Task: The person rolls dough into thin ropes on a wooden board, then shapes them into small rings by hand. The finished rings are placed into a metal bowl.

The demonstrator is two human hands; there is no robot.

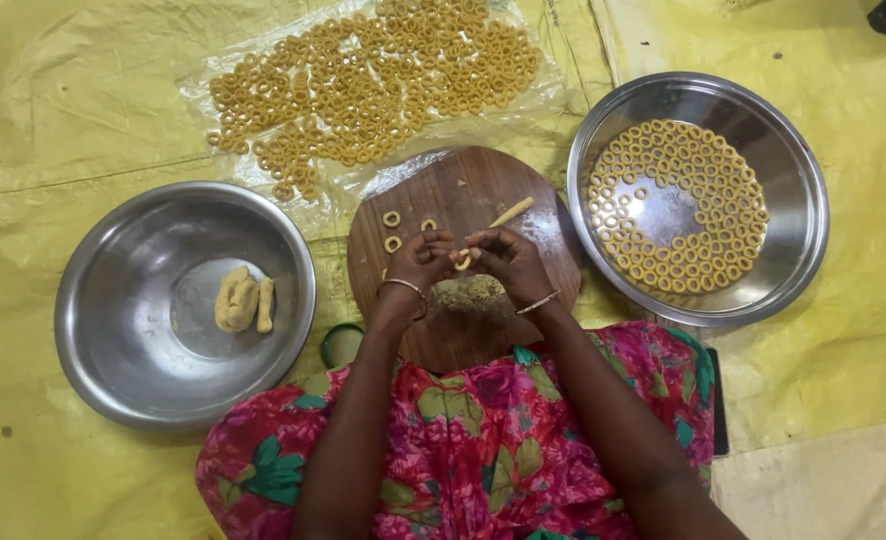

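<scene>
Left hand (pixel 425 262) and right hand (pixel 504 258) both pinch small yellow dough ring (pixel 462 262) over round wooden board (pixel 463 195); steel bowls either side.

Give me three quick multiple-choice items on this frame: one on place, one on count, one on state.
1. Where do the lumps of dough lie?
A. in the left steel bowl
B. on the plastic sheet
C. in the right pan

2. How many finished rings lie loose on the round wooden board?
A. none
B. three
C. ten

3. What are the left hand and right hand doing?
A. resting apart
B. lifting the pan
C. both pinching a dough piece

Answers: 1 A, the lumps sit on the bowl's bottom. 2 B, three rings lie left of the hands. 3 C, the fingertips of both hands meet on the small piece.
</scene>
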